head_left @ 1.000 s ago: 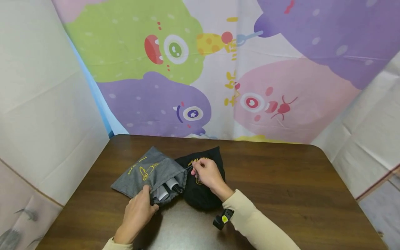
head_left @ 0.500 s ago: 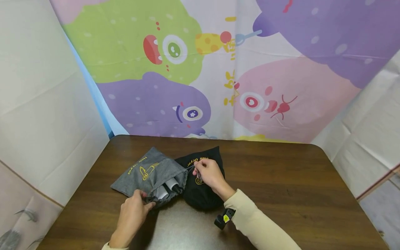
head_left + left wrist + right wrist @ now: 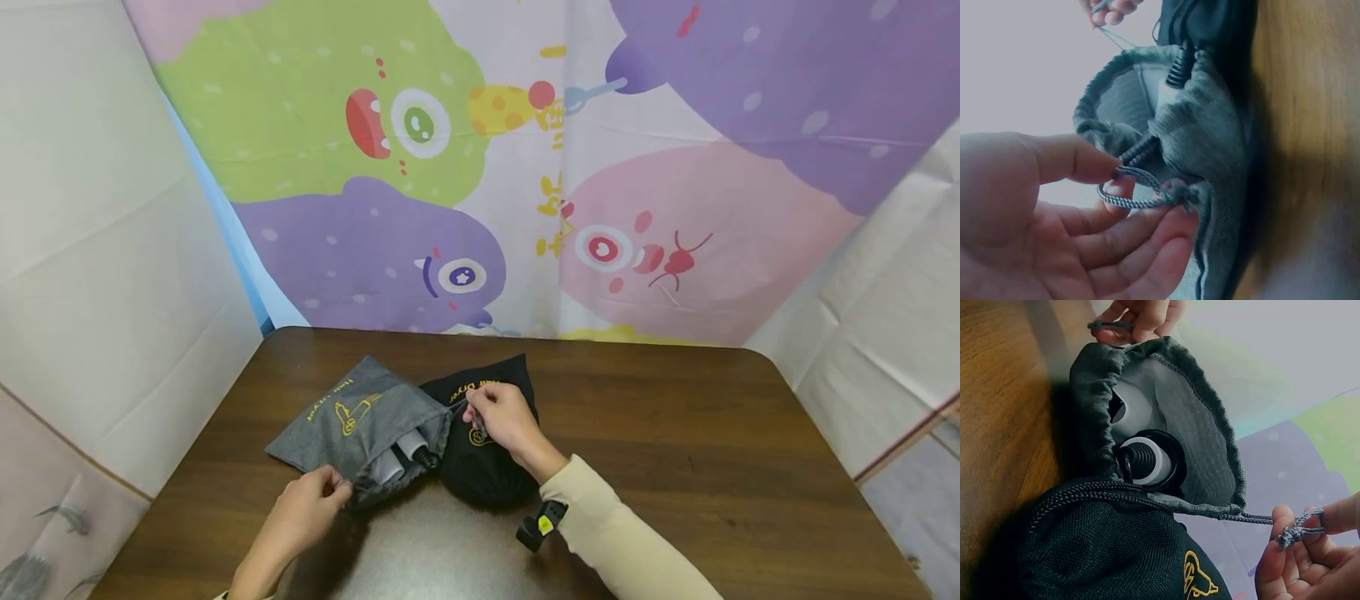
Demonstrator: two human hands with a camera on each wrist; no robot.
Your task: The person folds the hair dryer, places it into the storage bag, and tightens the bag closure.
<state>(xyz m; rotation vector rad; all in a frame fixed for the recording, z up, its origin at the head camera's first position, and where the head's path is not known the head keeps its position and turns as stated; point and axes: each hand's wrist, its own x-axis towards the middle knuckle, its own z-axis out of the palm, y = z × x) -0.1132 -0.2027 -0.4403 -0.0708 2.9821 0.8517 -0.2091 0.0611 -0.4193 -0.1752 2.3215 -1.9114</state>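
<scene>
A grey drawstring pouch with yellow "Hair Dryer" lettering lies on the table, its mouth facing the person. Inside the mouth show the silver-grey parts of a hair dryer with a black coiled cord guard. At the pouch's near left corner my left hand pinches a knotted drawstring loop between thumb and forefinger. My right hand grips the opposite drawstring, which runs out from the pouch's mouth, with the knot at its fingers. The mouth is wide and round in both wrist views.
A black pouch, also lettered in yellow, lies closed just right of the grey one, under my right hand. Both rest on a brown wooden table. Behind stands a cartoon-printed backdrop; pale cloth walls flank the sides.
My left hand has moved from the pouch's edge down and left, now pinching its drawstring loop. The right hand has shifted slightly right, still holding its string. The pouches stay in place.
</scene>
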